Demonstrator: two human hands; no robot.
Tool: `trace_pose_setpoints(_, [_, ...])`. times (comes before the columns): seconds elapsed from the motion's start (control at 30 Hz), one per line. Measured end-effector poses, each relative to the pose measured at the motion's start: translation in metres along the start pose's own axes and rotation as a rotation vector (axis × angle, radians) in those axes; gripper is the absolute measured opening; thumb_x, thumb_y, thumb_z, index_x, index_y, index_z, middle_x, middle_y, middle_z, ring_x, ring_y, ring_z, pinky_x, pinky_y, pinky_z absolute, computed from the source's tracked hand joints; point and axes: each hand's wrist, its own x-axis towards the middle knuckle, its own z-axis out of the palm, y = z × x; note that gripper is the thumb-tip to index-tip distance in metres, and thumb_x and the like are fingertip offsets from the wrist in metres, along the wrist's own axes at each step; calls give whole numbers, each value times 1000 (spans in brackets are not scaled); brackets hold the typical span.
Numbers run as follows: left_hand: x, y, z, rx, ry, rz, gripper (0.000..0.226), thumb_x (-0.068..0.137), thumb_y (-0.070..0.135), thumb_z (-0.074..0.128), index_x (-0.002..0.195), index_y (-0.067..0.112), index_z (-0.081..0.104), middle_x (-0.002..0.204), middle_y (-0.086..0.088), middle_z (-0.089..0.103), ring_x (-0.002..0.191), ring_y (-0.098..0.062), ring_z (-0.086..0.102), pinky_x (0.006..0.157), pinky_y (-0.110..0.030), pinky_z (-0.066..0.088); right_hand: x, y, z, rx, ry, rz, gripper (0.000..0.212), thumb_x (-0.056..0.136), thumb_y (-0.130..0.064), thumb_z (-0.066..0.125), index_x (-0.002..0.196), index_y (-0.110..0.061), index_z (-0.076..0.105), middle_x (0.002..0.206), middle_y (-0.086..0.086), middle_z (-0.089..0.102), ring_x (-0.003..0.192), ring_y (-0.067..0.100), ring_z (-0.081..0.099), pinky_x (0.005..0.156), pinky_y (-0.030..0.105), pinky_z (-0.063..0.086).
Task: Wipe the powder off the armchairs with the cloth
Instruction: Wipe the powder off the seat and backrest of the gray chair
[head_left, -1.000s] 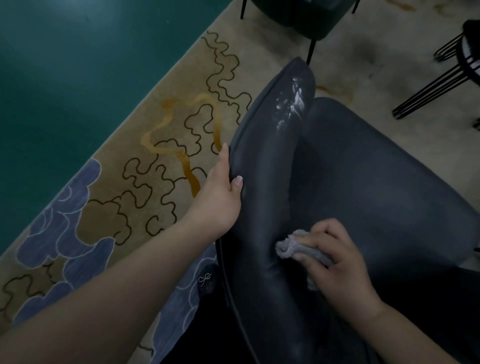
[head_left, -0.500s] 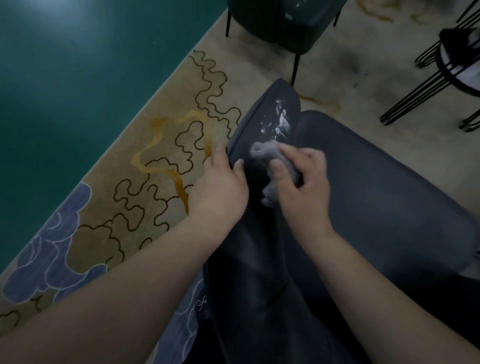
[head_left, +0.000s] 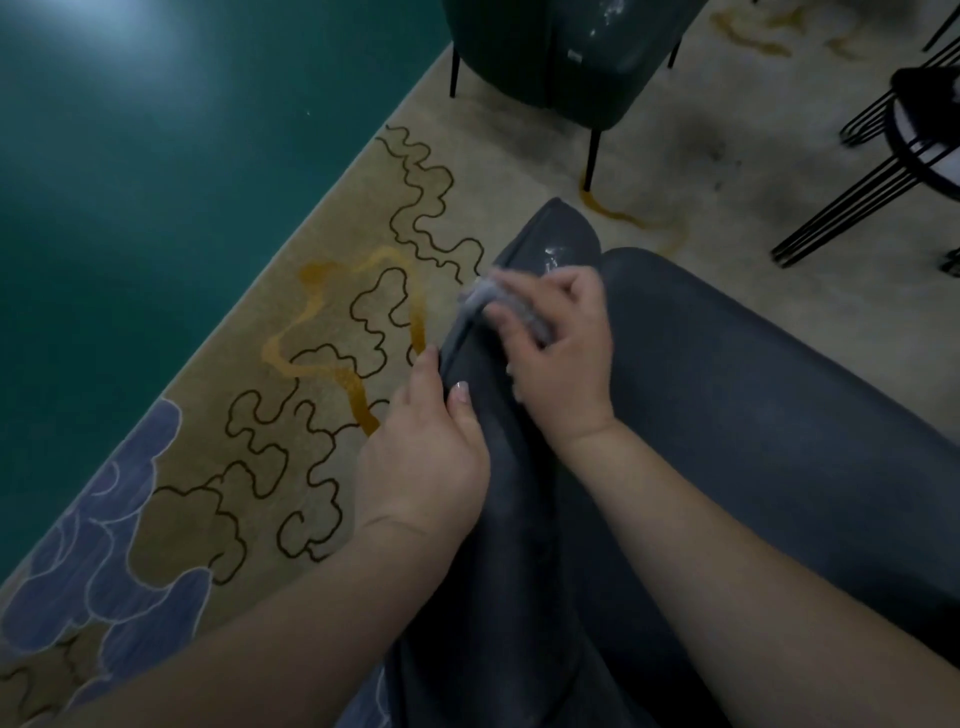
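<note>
A dark grey leather armchair (head_left: 753, 415) fills the lower right of the head view. Its left armrest runs away from me, and a small patch of white powder (head_left: 553, 255) shows near its far tip. My right hand (head_left: 558, 353) grips a grey cloth (head_left: 485, 296) and presses it on the armrest just short of the powder. My left hand (head_left: 426, 452) holds the armrest's outer edge lower down, thumb on top and fingers over the side.
A second dark green armchair (head_left: 571, 57) with thin black legs stands at the top, powder on its seat. A black wire-legged stool (head_left: 904, 135) is at the far right. A patterned beige rug (head_left: 291, 374) lies under the chairs, teal floor (head_left: 156, 182) to the left.
My right hand has carried the cloth up the armrest from near the seat to the powdered far end. Less powder shows. My left hand has stayed on the armrest's edge.
</note>
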Motion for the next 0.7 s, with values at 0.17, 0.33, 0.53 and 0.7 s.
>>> trace_pose_setpoints(0.17, [-2, -1, 0, -31, 11, 19, 51, 101, 40, 26, 150, 28, 20, 146, 2, 42, 119, -20, 51, 90, -34, 40, 47, 28, -4, 135, 321, 511, 28, 94, -28, 59, 121, -20, 64, 116, 3, 50, 87, -16, 50, 80, -3, 34])
trace_pose_setpoints(0.33, [-1, -3, 1, -39, 19, 29, 51, 100, 40, 27, 149, 28, 22, 147, 2, 41, 119, -22, 52, 89, -34, 41, 9, 12, 8, 8, 128, 275, 24, 89, -34, 62, 112, -28, 68, 100, -8, 45, 89, -1, 51, 85, 10, 42])
trace_pose_setpoints(0.53, [-1, -1, 0, -38, 12, 23, 51, 100, 40, 27, 149, 29, 20, 148, 4, 40, 121, -20, 50, 90, -34, 41, 53, 37, 9, -53, 154, 281, 35, 86, -53, 59, 110, -30, 69, 96, 1, 53, 89, 19, 58, 86, 27, 51])
trace_pose_setpoints(0.7, [0, -2, 0, -43, -5, 13, 51, 100, 41, 26, 149, 30, 18, 149, 5, 37, 121, -20, 50, 89, -31, 39, 11, 9, 4, -18, 48, 181, 28, 82, -50, 58, 102, -34, 67, 97, -2, 46, 90, 10, 51, 81, 15, 42])
